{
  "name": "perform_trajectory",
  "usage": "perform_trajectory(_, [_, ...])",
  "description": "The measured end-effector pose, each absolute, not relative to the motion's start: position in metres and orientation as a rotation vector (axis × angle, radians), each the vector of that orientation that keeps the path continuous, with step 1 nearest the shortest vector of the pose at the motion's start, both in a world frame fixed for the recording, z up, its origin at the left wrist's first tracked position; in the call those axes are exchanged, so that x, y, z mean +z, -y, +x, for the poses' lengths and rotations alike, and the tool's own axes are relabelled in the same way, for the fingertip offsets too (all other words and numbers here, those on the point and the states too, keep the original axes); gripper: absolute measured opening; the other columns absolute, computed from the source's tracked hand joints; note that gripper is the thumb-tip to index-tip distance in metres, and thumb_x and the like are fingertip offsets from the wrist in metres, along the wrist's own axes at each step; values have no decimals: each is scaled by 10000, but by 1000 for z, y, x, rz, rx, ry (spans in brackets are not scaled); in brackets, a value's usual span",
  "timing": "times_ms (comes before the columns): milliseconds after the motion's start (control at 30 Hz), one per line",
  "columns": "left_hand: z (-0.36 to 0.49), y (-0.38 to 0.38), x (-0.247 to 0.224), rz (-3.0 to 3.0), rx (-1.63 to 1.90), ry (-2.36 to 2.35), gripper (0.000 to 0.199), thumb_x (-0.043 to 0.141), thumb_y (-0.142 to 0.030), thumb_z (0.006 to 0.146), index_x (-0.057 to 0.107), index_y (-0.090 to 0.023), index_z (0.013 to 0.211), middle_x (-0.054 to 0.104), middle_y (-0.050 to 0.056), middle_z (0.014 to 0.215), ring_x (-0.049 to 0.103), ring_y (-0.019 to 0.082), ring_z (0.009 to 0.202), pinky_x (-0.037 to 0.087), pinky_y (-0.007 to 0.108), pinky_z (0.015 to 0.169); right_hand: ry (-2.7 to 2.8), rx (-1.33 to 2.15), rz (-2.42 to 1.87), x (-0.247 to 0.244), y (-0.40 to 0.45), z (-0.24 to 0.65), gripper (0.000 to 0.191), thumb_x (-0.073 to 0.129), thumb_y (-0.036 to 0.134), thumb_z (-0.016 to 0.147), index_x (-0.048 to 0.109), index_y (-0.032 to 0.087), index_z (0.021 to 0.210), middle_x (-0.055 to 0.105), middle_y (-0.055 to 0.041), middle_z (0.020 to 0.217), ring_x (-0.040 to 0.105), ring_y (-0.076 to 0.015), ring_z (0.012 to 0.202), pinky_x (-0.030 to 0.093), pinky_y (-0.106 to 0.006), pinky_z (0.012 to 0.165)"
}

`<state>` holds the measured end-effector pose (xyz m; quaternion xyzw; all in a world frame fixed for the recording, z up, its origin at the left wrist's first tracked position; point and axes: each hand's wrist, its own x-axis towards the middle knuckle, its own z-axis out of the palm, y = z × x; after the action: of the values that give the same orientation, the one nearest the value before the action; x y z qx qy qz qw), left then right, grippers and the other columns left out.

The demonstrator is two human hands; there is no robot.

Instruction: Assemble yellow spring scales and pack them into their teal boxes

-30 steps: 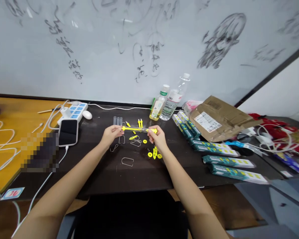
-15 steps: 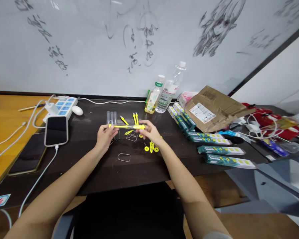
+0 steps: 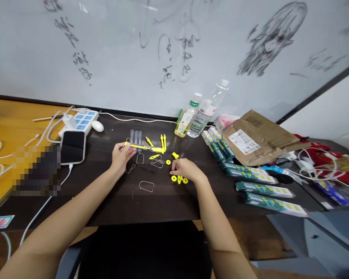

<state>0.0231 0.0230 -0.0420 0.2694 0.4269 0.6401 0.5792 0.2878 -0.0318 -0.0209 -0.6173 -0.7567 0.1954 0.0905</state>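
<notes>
A: Hands first. Holding what?
B: Left hand (image 3: pixel 122 158): gripping one end of yellow rod (image 3: pixel 145 147) between thumb and fingers. Right hand (image 3: pixel 186 169): fingers curled, tips low over desk (image 3: pixel 113 201), just behind small yellow parts (image 3: pixel 179 179). Can't tell if pinching anything.
A: Where's the rod?
B: Across the middle, roughly level, held above desk. Passing in front of three clear tubes (image 3: pixel 136 137), far end by two upright-pointing yellow sticks (image 3: pixel 163 142). Can't tell if touching them.
A: Near the right hand?
B: Yellow cap (image 3: pixel 175 155) just beyond, yellow ring (image 3: pixel 168 162) beside it. Two more rings flanking the small parts on the near side.
A: Between the hands?
B: Yellow clip (image 3: pixel 154 157), bent wires (image 3: pixel 157 162) overlapping next to it. Separate wire loop (image 3: pixel 146 186) closer to front edge.
A: Further out?
B: To the right, green-and-white boxes (image 3: pixel 264 189), cardboard package (image 3: pixel 250 135) behind. At back, two bottles (image 3: pixel 202 116) side by side. To the left, phone (image 3: pixel 73 147) leaning by power strip (image 3: pixel 83 121), white mouse (image 3: pixel 97 126) next to strip. Behind everything, whiteboard (image 3: pixel 119 58) with black scribbles.
</notes>
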Motion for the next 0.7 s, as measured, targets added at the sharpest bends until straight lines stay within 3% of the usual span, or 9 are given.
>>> perform_trajectory(200, [22,-24,-44,637,1483,-1003,151,631,-165,822,499,-170,893,667,4,739,690,99,671,567,209,659,2242,743,-1712,-22,30,295,192,748,266,663,620,211,796,637,20,661,562,-126,586,338,-235,544])
perform_trajectory(367, [23,-25,-47,652,1472,-1007,199,675,-192,794,501,-168,887,669,13,752,689,106,665,565,214,654,2230,726,-1680,-28,27,298,87,660,144,708,592,190,680,624,6,661,559,-120,599,367,-236,568])
perform_trajectory(500, [23,-25,-48,672,1481,-1002,203,681,-198,786,503,-169,879,668,13,745,687,107,661,564,215,653,2007,755,-1361,-23,28,287,74,610,225,782,548,200,749,619,2,721,552,-117,624,413,-247,593])
perform_trajectory(700, [26,-21,-46,701,1479,-1006,175,660,-181,788,508,-174,875,664,1,751,684,105,653,566,221,639,1576,892,-1090,-24,27,265,265,659,368,751,442,217,777,622,-22,817,618,-152,714,510,-297,631])
